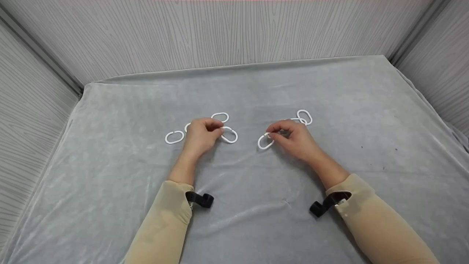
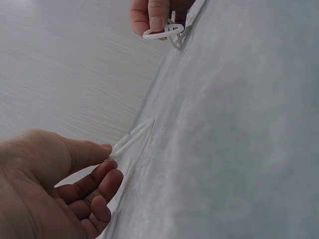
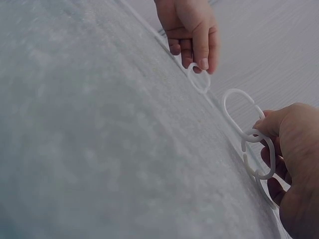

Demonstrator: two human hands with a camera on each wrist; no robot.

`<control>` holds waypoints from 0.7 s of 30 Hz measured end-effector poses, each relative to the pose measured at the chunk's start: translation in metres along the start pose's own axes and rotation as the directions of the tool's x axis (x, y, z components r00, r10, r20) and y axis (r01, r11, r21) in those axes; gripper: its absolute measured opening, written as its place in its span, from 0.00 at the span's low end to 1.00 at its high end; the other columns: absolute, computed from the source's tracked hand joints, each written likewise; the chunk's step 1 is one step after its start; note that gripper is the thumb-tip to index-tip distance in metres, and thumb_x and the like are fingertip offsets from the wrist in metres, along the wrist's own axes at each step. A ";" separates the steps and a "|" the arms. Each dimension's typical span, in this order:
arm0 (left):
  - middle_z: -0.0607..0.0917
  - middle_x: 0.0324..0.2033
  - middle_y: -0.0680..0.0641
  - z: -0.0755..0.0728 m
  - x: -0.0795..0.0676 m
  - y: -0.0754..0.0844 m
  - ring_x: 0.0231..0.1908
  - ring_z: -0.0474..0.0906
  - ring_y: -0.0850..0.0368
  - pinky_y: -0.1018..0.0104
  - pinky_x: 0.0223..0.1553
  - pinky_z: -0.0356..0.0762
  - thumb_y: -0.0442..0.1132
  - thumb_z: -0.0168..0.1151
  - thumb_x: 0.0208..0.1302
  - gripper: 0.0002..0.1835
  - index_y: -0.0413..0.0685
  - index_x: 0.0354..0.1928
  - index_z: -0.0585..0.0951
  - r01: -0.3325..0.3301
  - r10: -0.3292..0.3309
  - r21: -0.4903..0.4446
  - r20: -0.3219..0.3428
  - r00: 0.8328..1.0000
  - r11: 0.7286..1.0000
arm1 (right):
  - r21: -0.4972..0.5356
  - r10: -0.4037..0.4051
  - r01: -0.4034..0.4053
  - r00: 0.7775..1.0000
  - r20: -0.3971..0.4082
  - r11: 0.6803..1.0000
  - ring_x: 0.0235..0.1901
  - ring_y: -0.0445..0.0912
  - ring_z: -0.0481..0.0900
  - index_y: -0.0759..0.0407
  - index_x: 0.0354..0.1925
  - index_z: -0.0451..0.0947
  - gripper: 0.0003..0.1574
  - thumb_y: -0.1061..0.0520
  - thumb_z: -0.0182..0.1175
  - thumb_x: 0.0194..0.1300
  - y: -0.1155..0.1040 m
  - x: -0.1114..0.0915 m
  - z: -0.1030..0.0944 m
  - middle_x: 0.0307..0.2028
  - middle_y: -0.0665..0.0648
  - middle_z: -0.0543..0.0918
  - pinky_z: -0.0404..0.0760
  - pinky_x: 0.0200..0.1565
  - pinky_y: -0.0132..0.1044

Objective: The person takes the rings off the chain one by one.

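Observation:
My left hand [image 1: 202,134] pinches a white oval plastic link [image 1: 236,136] between thumb and forefinger, just over the cloth. Across a gap, the right hand [image 1: 295,139] pinches another white link [image 1: 259,143] at its upper end. In the right wrist view, that link [image 3: 225,103] hooks through a second link [image 3: 272,157], which has a split in its side and hangs by the fingers. Beyond the right hand an end link [image 1: 311,118] joins a link partly hidden by the knuckles. The two pinched links are apart.
One loose link [image 1: 174,142] lies left of the left hand, and another link [image 1: 220,113] lies beyond it. A further link [image 1: 186,127] is mostly hidden behind that hand. Grey cloth [image 1: 249,201] covers the table; a wood-grain wall [image 1: 234,33] rises behind.

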State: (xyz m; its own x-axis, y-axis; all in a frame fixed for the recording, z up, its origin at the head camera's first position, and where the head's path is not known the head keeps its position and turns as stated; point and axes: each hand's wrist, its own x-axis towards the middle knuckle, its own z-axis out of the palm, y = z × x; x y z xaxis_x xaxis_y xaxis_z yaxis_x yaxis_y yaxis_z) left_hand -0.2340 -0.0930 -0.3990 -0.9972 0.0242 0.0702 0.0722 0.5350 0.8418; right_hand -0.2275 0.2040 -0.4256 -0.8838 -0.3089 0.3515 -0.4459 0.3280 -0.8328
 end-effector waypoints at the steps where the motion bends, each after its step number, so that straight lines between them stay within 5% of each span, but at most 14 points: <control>1: 0.91 0.38 0.44 0.000 0.000 0.000 0.42 0.84 0.49 0.62 0.47 0.78 0.30 0.72 0.65 0.07 0.38 0.44 0.91 -0.001 0.001 -0.001 -0.003 1.000 1.000 | 0.001 -0.003 0.003 1.000 0.002 1.000 0.42 0.45 0.83 0.63 0.43 0.90 0.08 0.69 0.71 0.66 0.000 0.000 0.000 0.39 0.56 0.91 0.77 0.48 0.33; 11: 0.90 0.39 0.44 0.004 -0.004 0.013 0.42 0.84 0.49 0.62 0.48 0.78 0.31 0.70 0.66 0.09 0.37 0.46 0.91 -0.052 0.051 -0.024 -0.022 0.998 0.998 | 0.016 -0.012 0.012 1.000 -0.001 1.000 0.42 0.47 0.84 0.64 0.42 0.90 0.07 0.69 0.70 0.66 0.001 0.001 0.000 0.38 0.57 0.91 0.78 0.48 0.33; 21: 0.92 0.40 0.47 0.028 -0.020 0.039 0.42 0.85 0.52 0.62 0.47 0.81 0.34 0.73 0.67 0.10 0.38 0.48 0.90 -0.201 0.213 -0.096 0.149 0.966 0.975 | -0.013 -0.022 0.022 1.000 -0.020 1.000 0.42 0.48 0.84 0.62 0.43 0.90 0.06 0.67 0.70 0.69 0.000 0.000 0.000 0.39 0.56 0.91 0.78 0.49 0.38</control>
State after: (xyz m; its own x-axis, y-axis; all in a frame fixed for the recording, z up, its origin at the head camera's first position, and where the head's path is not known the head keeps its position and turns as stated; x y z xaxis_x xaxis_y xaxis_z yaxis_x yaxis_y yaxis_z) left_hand -0.2122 -0.0494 -0.3829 -0.9500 0.2634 0.1675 0.2721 0.4359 0.8579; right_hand -0.2275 0.2040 -0.4254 -0.8764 -0.2981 0.3782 -0.4668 0.3331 -0.8192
